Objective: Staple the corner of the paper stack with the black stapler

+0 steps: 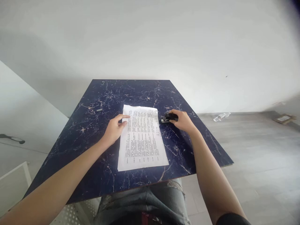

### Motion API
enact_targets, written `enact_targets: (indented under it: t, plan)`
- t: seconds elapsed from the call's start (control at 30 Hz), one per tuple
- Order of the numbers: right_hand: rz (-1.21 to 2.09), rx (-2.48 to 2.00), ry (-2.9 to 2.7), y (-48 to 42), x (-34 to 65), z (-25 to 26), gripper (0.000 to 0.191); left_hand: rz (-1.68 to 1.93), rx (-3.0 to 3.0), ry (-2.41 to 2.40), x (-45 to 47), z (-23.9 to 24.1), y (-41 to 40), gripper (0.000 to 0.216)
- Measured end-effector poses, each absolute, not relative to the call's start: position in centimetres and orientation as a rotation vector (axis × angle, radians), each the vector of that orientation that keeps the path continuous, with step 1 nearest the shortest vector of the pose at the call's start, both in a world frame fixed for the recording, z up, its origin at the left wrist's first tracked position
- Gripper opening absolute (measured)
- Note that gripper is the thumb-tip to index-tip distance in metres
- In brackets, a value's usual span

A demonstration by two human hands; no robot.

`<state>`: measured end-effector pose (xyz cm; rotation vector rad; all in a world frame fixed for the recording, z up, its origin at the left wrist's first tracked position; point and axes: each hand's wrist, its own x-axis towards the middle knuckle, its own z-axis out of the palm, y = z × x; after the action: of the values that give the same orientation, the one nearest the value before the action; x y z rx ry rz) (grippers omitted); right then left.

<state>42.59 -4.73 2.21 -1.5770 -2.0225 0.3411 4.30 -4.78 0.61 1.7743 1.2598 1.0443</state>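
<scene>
Printed paper lies lengthwise on the dark blue marble-patterned table; whether it is one sheet or several I cannot tell. At its left edge my left hand holds it, with the index finger and thumb showing on top and the other fingers hidden. My right hand is closed around a black stapler. The stapler's front end meets the paper's right edge, in its upper part. Whether any paper is inside the jaws is too small to make out.
A small grey strip lies on the table to the left of the paper. Behind the table stands a white wall. On the floor to the right are a clear plastic item and a brown cardboard piece.
</scene>
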Motion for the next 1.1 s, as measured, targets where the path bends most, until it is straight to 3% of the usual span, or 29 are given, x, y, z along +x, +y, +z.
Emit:
enact_targets:
  t: [0.77, 0.93, 1.1]
  plan:
    - [0.369, -1.416, -1.956, -4.7, 37.8, 2.8, 0.023, 0.977, 1.561, 1.251, 5.5, 0.0, -5.5, 0.037]
    - [0.189, -1.555, -1.91, -3.6, 36.2, 2.1, 0.043, 0.976, 1.576, 1.289, 5.2, 0.1, -5.6, 0.037]
    - [0.12, -1.66, -1.859, -3.1, 36.0, 1.4, 0.042, 0.963, 1.538, 1.327, 5.2, 0.1, -5.6, 0.037]
